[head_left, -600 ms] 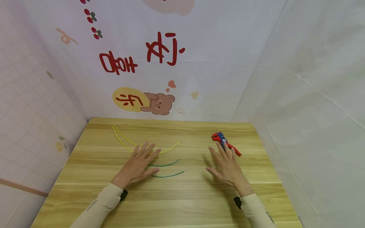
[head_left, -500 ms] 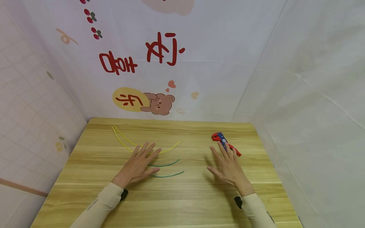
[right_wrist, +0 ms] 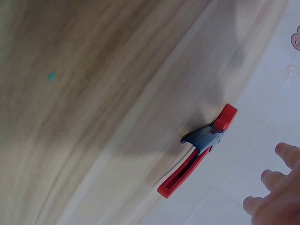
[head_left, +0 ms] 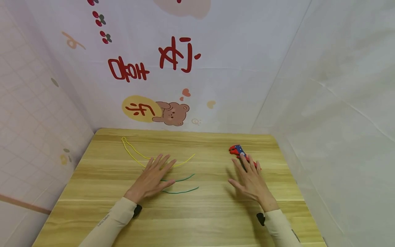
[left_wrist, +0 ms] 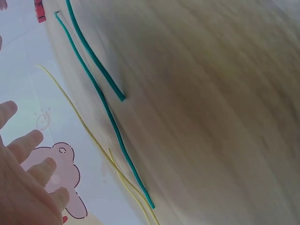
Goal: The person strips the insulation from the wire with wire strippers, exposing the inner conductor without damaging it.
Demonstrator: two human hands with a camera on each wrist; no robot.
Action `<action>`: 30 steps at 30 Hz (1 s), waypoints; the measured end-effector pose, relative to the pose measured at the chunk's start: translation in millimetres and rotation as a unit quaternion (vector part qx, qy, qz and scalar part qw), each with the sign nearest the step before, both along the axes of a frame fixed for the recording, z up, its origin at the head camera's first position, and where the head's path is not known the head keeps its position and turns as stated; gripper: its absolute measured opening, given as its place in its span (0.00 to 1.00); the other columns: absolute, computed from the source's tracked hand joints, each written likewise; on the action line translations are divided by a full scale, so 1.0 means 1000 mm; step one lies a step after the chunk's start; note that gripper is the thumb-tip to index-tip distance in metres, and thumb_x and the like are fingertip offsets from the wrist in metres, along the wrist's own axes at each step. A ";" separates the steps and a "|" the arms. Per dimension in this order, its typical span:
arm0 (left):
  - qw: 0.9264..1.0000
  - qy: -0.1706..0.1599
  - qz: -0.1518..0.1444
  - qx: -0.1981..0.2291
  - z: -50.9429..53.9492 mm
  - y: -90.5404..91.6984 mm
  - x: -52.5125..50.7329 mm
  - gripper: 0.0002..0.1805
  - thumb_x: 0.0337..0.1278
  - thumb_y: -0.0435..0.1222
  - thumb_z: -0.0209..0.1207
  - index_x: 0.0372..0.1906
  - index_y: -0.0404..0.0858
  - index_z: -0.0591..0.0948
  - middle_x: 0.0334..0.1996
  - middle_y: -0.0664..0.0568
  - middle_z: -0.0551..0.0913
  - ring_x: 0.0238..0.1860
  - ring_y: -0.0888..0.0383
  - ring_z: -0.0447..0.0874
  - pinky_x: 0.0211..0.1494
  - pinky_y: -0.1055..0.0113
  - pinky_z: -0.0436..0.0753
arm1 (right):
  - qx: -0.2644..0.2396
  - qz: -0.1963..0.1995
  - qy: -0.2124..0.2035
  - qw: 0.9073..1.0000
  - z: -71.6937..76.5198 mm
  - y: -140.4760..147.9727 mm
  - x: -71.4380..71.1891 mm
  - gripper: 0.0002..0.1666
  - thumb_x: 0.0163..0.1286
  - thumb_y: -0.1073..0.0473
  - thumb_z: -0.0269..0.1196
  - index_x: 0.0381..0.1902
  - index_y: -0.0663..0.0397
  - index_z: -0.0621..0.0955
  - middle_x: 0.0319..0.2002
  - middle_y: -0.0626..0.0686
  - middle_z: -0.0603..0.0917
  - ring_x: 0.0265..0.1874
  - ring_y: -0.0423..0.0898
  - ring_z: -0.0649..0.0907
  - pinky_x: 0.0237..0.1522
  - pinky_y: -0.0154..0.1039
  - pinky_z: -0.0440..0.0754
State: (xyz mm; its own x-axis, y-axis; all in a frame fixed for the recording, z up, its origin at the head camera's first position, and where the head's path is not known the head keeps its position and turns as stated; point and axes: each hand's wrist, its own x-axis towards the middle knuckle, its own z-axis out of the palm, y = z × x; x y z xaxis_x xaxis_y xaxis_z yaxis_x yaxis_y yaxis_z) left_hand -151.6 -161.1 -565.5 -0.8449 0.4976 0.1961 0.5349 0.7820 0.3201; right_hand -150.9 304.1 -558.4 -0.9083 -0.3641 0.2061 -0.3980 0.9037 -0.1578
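My left hand (head_left: 151, 180) has its fingers spread above two green wires (left_wrist: 114, 124) and a long yellow wire (head_left: 132, 155), and it holds nothing. In the head view it hides part of these wires; the left wrist view shows them apart from the fingers, lying on the wood. To the right, a red and blue wire stripper (head_left: 237, 150) lies on the table. Over its handle end is my right hand (head_left: 251, 183), fingers spread and gripping nothing. In the right wrist view the wire stripper (right_wrist: 201, 143) lies apart from the fingertips.
The wooden table (head_left: 197, 219) has a printed white cloth wall (head_left: 228, 75) along its back edge. More pale cloth stands along the left and right sides. At its far left end the yellow wire bends into a narrow loop.
My right hand has shifted a little right and toward me, still over the wire stripper. The left hand has moved only slightly right. Wires and tool lie where they were.
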 end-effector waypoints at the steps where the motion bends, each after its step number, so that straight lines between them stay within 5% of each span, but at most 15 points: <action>1: 1.000 0.000 0.000 0.003 0.000 0.000 0.000 0.45 0.79 0.59 0.66 0.90 0.49 0.66 0.89 0.38 0.65 0.91 0.31 0.57 0.89 0.26 0.58 | 0.000 -0.002 -0.001 1.000 0.000 0.001 0.000 0.55 0.73 0.34 0.74 0.90 0.43 0.67 0.90 0.66 0.62 0.89 0.77 0.57 0.82 0.85 0.56; 30: 0.991 -0.064 0.003 0.121 0.000 0.020 -0.011 0.44 0.81 0.56 0.65 0.90 0.43 0.65 0.88 0.38 0.67 0.91 0.31 0.57 0.91 0.27 0.56 | -0.050 -0.047 -0.051 0.996 0.001 0.027 -0.019 0.54 0.79 0.37 0.70 0.92 0.49 0.62 0.90 0.70 0.58 0.90 0.79 0.52 0.83 0.86 0.46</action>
